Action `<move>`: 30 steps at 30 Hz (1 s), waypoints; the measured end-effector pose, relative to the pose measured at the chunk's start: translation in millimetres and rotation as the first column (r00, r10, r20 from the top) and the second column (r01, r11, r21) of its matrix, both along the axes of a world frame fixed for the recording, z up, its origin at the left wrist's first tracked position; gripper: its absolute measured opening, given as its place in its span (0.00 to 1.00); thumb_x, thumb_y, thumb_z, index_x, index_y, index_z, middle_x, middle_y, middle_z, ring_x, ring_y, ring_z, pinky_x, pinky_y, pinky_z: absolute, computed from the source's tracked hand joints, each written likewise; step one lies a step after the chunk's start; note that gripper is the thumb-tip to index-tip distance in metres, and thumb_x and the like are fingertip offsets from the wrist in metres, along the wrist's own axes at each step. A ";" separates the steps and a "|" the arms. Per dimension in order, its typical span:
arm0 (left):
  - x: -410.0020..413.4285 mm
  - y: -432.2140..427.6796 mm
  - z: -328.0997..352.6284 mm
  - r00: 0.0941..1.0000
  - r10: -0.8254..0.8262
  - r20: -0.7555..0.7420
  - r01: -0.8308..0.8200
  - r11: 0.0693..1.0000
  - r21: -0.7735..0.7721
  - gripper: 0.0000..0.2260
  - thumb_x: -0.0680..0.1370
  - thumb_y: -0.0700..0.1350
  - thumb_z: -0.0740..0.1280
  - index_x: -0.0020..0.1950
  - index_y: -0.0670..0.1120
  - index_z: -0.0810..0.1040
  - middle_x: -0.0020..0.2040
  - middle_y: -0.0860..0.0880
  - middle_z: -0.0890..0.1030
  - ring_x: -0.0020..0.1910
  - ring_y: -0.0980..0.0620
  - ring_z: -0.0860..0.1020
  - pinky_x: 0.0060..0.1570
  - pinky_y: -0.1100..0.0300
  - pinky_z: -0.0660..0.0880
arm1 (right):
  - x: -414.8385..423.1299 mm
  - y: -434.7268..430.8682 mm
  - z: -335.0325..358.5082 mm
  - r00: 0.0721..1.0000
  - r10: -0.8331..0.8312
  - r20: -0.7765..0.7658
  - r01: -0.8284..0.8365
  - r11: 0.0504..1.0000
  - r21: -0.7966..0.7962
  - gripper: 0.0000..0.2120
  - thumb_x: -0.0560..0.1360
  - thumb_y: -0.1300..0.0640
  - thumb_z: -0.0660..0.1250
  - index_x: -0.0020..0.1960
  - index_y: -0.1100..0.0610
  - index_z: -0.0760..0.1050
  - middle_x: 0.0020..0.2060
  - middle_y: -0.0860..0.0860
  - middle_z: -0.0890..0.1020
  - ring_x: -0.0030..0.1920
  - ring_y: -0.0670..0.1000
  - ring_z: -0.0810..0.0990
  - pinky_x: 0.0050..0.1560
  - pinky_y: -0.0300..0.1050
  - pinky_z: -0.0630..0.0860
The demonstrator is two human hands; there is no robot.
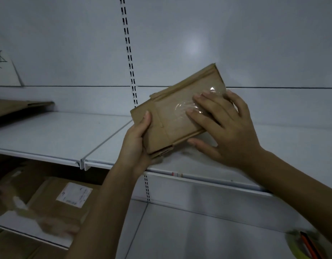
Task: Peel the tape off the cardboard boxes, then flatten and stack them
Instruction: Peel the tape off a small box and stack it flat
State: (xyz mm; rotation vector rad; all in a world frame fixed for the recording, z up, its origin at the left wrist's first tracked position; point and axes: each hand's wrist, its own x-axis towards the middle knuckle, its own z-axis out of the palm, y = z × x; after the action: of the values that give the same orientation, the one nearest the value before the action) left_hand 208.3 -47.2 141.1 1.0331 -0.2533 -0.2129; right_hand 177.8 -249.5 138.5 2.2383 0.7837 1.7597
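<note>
I hold a small brown cardboard box [172,116] in the air above a white shelf, tilted with its right end higher. My left hand [138,143] grips its lower left corner, thumb on the front face. My right hand [225,128] wraps its right end: fingers lie across the front, the thumb sits under the lower edge. A crumpled piece of clear tape [185,106] glints on the front face, at and under my right fingertips.
A white shelf [58,135] runs across the middle, with flattened cardboard [17,107] on its far left. On the lower shelf at left lie brown boxes, one with a white label [73,195]. A yellowish tape roll with an orange-handled tool [303,245] lies at bottom right.
</note>
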 end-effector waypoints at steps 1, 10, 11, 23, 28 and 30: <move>0.3 -0.2 0.7 1.000 -0.019 -0.018 0.018 1.000 -0.023 0.24 0.70 0.56 0.65 0.63 0.47 0.76 0.52 0.46 0.84 0.46 0.47 0.83 0.41 0.51 0.81 | 0.5 -0.4 0.1 1.000 0.000 -0.003 0.001 1.000 0.003 0.23 0.77 0.44 0.65 0.62 0.61 0.78 0.65 0.60 0.75 0.68 0.59 0.72 0.69 0.59 0.64; 5.4 -4.5 -1.4 0.997 -0.074 0.024 0.076 0.994 -0.083 0.20 0.75 0.54 0.62 0.64 0.46 0.75 0.56 0.46 0.82 0.53 0.47 0.82 0.44 0.53 0.81 | 6.8 -7.6 -1.6 0.990 0.126 -0.067 -0.111 0.974 0.198 0.24 0.76 0.47 0.68 0.61 0.66 0.77 0.62 0.62 0.76 0.66 0.60 0.72 0.68 0.60 0.67; 5.0 -4.8 -1.2 0.997 -0.074 0.034 0.077 0.994 -0.077 0.20 0.75 0.53 0.62 0.63 0.46 0.75 0.56 0.46 0.82 0.53 0.47 0.82 0.44 0.53 0.81 | 6.6 -7.6 -1.2 0.988 0.139 -0.073 -0.119 0.967 0.227 0.24 0.76 0.47 0.68 0.60 0.67 0.77 0.62 0.62 0.77 0.66 0.59 0.72 0.68 0.59 0.67; 2.5 -23.2 -10.0 0.938 0.020 0.347 -0.130 0.947 0.295 0.14 0.69 0.53 0.68 0.52 0.52 0.80 0.49 0.53 0.85 0.49 0.56 0.82 0.50 0.63 0.78 | 16.3 -19.8 -10.2 0.959 0.134 -0.251 -0.032 0.927 0.373 0.17 0.71 0.46 0.72 0.49 0.58 0.82 0.48 0.55 0.81 0.47 0.55 0.78 0.45 0.49 0.75; 6.7 -23.7 -15.0 0.890 -0.018 0.456 -0.193 0.890 0.412 0.08 0.75 0.45 0.67 0.51 0.56 0.75 0.47 0.59 0.80 0.41 0.69 0.79 0.38 0.77 0.72 | 19.6 -17.0 -14.1 0.922 0.101 -0.373 0.055 0.921 0.387 0.11 0.73 0.49 0.64 0.43 0.56 0.79 0.40 0.49 0.79 0.36 0.48 0.76 0.31 0.39 0.69; 6.9 -23.8 -16.4 0.884 -0.031 0.466 -0.193 0.885 0.425 0.08 0.75 0.45 0.67 0.52 0.55 0.75 0.47 0.59 0.79 0.41 0.70 0.78 0.38 0.78 0.72 | 17.8 -15.4 -13.1 0.910 0.142 -0.390 0.054 0.891 0.450 0.09 0.72 0.48 0.65 0.41 0.54 0.78 0.40 0.47 0.77 0.35 0.44 0.73 0.29 0.38 0.68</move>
State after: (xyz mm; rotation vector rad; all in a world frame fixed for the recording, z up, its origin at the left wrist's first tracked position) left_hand 215.2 -70.9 124.7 1.5677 -0.6120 0.0663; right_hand 195.6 -264.9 125.4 2.9963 0.5269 1.6335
